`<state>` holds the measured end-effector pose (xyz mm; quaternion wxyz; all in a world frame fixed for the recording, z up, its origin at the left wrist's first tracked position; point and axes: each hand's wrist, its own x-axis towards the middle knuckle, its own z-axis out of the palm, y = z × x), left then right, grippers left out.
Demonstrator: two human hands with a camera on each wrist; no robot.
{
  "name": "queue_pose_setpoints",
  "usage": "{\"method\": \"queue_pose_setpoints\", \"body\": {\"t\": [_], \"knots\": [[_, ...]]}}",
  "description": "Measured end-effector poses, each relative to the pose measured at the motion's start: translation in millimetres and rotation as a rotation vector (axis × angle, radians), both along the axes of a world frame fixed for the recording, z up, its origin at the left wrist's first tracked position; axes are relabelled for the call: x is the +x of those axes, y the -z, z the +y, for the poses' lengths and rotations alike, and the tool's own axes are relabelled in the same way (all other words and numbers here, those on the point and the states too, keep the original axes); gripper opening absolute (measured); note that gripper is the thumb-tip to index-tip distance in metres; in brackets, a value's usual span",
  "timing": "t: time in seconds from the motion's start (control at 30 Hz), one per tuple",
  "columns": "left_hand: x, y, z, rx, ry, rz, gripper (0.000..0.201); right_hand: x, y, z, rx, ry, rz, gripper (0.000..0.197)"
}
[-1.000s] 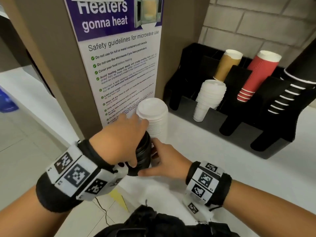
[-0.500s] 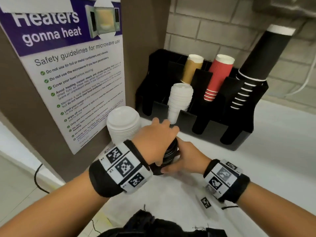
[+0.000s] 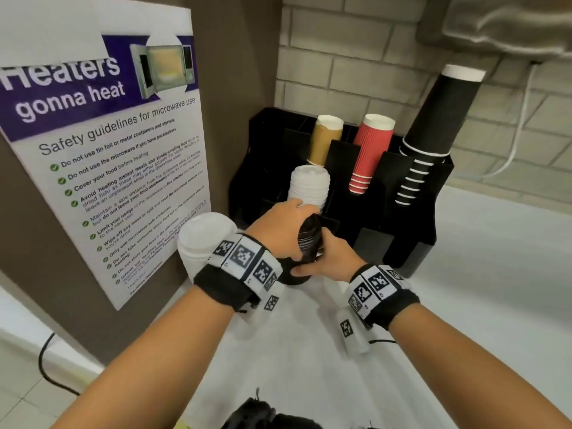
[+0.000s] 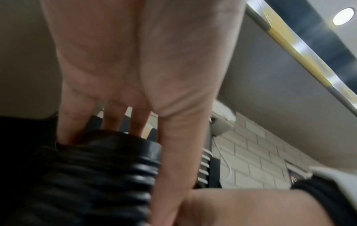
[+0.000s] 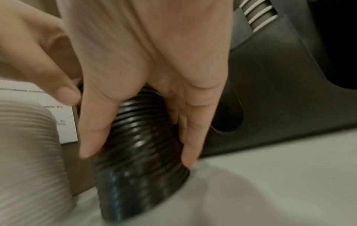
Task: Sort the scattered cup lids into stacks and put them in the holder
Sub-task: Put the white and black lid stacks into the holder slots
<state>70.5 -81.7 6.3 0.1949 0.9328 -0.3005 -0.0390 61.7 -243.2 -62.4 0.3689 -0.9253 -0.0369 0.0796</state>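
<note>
Gripping the ribbed stack of black plastic cup lids (image 3: 309, 243) from both sides, we hold it tilted just in front of the black plastic cup-and-lid holder (image 3: 411, 243), low over the white counter (image 3: 495, 274). Our left hand (image 3: 278, 233) wraps over the upper end of the stack; in the left wrist view its fingers (image 4: 77, 122) curl over the top lid while the thumb runs down the ribbed side. Our right hand (image 3: 334, 258) clamps the lower part, thumb on one side and fingers (image 5: 189, 137) on the other, as the right wrist view shows. Whether the bottom lid touches the counter we cannot tell.

Just left of the stack, a tall stack of white plastic lids (image 3: 201, 243) stands on the counter, near the purple-and-white microwave safety poster (image 3: 117, 168) on the brown panel. Inside the holder, a second stack of white lids (image 3: 309, 187) leans in a front compartment. Behind it sit tan paper cups (image 3: 325, 140), red ribbed paper cups (image 3: 370, 153) and a long stack of black paper cups (image 3: 439, 113).
</note>
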Motion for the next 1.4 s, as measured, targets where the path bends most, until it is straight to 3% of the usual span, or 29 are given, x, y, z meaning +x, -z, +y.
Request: {"method": "queue_pose_setpoints", "body": {"t": [0.1,0.17,0.3,0.4,0.57,0.73,0.87,0.97,1.0,1.1,1.17,1.4], "knots": [[-3,-2,8,-0.519,-0.113,-0.117,0.048,2,-29,-15,-0.138,-0.085,0.017,0.099],[-7,-6,13,-0.851,-0.244,-0.149,0.025,6,-57,-23,-0.210,-0.118,-0.063,0.098],[-15,-5,17,-1.334,-0.411,0.207,0.025,18,-93,-12,-0.213,-0.233,-0.150,0.084],[-22,3,20,-1.517,-0.445,0.391,0.026,26,-94,9,-0.361,-0.321,-0.069,0.086],[-27,11,25,-1.617,-0.449,0.483,0.024,32,-85,26,-0.476,-0.336,-0.029,0.091],[-27,8,25,-1.616,-0.474,0.458,0.022,32,-81,31,-0.499,-0.344,-0.047,0.088],[-27,10,25,-1.606,-0.464,0.389,0.021,33,-86,25,-0.368,-0.325,-0.082,0.081],[-27,11,25,-1.536,-0.423,0.291,0.018,28,-101,14,-0.164,-0.279,-0.138,0.075],[-27,12,25,-1.499,-0.384,0.269,0.025,25,-106,11,-0.063,-0.270,-0.148,0.073],[-29,14,22,-1.379,-0.181,0.308,0.072,7,-123,7,0.259,-0.314,-0.085,0.069],[-31,15,17,-1.317,-0.051,0.336,0.089,-4,-130,5,0.357,-0.376,-0.033,0.067],[-27,18,8,-1.342,0.013,0.271,0.089,-14,-139,-6,0.344,-0.346,-0.086,0.068]]}}
